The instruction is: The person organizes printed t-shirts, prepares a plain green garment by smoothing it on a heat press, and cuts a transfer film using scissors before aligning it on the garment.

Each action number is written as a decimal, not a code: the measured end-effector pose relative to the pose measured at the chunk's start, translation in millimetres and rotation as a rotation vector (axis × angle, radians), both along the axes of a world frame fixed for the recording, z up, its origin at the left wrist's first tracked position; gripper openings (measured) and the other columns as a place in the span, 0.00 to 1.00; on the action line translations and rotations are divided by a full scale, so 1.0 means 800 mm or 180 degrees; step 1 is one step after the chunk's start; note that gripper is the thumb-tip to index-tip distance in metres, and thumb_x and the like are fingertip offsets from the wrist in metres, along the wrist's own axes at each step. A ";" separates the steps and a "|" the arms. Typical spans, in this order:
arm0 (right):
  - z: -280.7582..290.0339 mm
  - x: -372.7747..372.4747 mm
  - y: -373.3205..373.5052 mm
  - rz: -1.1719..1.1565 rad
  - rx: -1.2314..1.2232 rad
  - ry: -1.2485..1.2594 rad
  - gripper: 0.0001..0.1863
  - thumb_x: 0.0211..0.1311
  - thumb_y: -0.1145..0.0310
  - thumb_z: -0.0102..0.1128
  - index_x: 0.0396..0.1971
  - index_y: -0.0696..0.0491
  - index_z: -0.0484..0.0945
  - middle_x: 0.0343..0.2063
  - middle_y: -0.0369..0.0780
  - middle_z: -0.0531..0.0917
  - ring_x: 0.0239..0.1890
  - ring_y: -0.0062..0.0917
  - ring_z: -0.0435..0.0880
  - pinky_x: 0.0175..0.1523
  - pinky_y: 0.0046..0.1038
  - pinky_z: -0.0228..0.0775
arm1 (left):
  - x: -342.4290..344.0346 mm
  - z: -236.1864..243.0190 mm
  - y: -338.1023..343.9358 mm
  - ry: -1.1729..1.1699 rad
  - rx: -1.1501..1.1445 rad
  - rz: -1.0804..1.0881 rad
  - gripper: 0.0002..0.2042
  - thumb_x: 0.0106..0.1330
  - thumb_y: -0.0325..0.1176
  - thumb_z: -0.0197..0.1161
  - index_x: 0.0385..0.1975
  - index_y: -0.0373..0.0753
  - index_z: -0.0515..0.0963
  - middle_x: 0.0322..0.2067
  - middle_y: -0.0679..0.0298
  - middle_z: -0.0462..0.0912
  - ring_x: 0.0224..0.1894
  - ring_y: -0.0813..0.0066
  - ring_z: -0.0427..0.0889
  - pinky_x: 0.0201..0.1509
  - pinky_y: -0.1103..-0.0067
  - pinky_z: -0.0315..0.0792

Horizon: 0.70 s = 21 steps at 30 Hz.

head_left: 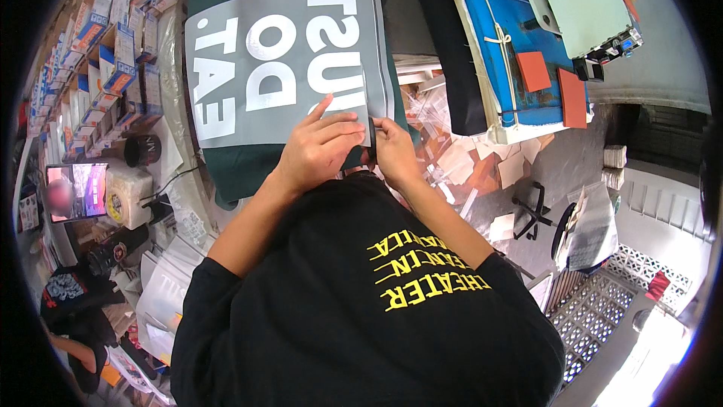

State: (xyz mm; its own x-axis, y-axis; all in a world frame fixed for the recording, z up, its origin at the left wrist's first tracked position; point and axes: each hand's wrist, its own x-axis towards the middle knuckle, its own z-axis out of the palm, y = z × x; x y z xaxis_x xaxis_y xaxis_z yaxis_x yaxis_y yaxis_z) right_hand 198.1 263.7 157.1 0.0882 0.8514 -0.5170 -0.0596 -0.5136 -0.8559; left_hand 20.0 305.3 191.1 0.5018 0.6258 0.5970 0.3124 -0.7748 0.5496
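Note:
A grey transfer sheet (294,15) with large white lettering lies over dark green cloth (226,170) on the padded surface ahead of me. My left hand (316,147) rests on the sheet near its right side, fingers stretched out and holding nothing. Close beside it, my right hand (395,151) is closed around a slim, dark-handled tool (372,134) that looks like scissors, in line with a long slit in the sheet. My fingers partly hide the tool. A narrow strip of the sheet (379,68) lies to the right of that line.
Blue-and-white cardboard boxes (113,53) fill shelves at the left, above a lit screen (77,192). On the right stands a blue-covered table (493,23) with orange-red pieces (533,72). Scraps (452,162) litter the floor below, near a wheeled chair base (533,213). Another person's arm (74,348) shows lower left.

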 end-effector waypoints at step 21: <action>0.020 -0.013 0.078 -0.0347 0.0020 -0.0064 0.13 0.67 0.71 0.52 0.45 0.63 0.76 0.19 0.38 0.79 0.14 0.19 0.72 0.16 0.23 0.60 | -0.018 0.021 -0.024 -0.0182 0.0065 0.0039 0.08 0.50 0.20 0.67 0.29 0.39 0.82 0.36 0.67 0.86 0.46 0.66 0.85 0.69 0.54 0.64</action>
State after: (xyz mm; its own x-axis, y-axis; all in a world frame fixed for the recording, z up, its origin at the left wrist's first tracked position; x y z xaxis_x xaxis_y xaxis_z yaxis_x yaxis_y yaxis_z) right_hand 187.5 325.9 173.4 0.1908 0.8394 -0.5089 -0.0975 -0.4996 -0.8607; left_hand 5.5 286.4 208.2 0.4588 0.6192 0.6372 0.2905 -0.7823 0.5511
